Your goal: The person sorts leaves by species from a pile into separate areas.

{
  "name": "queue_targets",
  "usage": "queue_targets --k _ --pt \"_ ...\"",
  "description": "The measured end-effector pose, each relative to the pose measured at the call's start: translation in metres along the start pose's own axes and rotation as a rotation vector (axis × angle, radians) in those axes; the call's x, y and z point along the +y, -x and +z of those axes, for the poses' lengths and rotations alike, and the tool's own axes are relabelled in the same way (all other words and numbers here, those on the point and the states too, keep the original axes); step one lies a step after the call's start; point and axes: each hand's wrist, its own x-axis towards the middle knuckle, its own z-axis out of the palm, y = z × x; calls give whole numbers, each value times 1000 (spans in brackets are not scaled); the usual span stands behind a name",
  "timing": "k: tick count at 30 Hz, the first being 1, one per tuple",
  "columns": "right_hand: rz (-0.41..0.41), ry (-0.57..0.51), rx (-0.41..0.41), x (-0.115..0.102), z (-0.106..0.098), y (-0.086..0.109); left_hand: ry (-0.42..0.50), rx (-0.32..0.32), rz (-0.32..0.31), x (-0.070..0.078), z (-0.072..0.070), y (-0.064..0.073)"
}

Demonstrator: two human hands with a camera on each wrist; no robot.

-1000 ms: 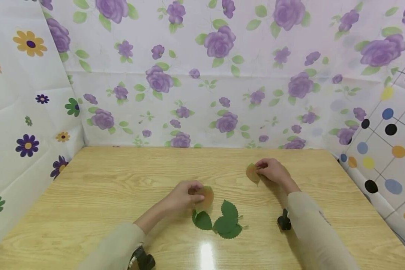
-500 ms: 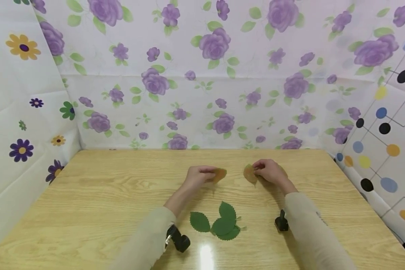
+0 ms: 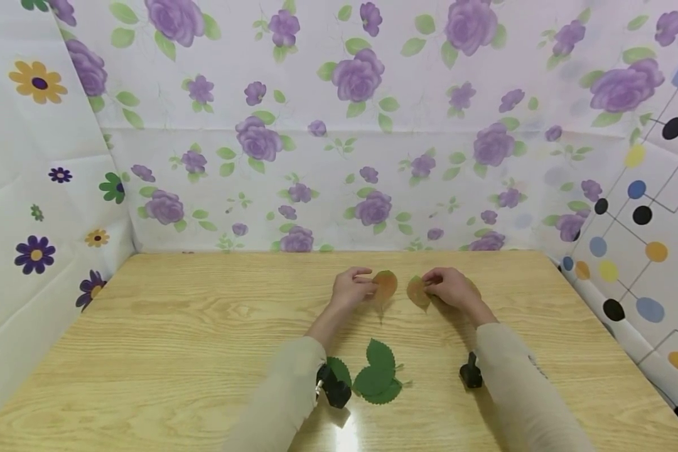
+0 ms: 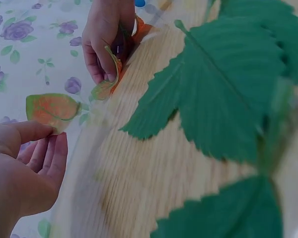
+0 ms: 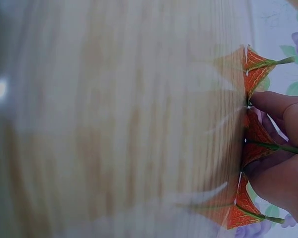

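Note:
My left hand [image 3: 351,290] pinches an orange-and-green leaf [image 3: 387,285] by its edge, between thumb and fingertips, near the back of the table. In the left wrist view this leaf [image 4: 52,109] stands up from the fingertips. My right hand [image 3: 451,287] is a short way to the right, its thumb and fingers curled at an orange leaf [image 5: 258,139] partly covered by the hand. A second orange leaf [image 3: 417,292] lies against its fingertips on the left. Another orange leaf [image 5: 246,206] lies on its other side, mostly hidden behind the hand in the head view.
Several dark green serrated leaves [image 3: 377,376] overlap nearer the front of the wooden table [image 3: 203,326]. The left forearm's camera partly covers one of them. A flower-patterned sheet [image 3: 328,157] hangs behind the table, with patterned sheets at both sides.
My left hand has carried its orange-and-green leaf from beside the green leaves up and right, to near the right hand's leaves. The right hand has barely moved.

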Motion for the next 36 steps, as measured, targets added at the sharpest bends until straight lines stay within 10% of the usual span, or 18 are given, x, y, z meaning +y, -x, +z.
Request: queue_targets --k 6,19,36 --pt "-2 -1 0 -1 -2 1 -57 45 7 3 11 -4" --pt "-6 16 23 0 1 -1 -492 89 113 -12 30 -25" --pt "5 26 33 1 0 -4 -664 30 168 -13 41 -24"
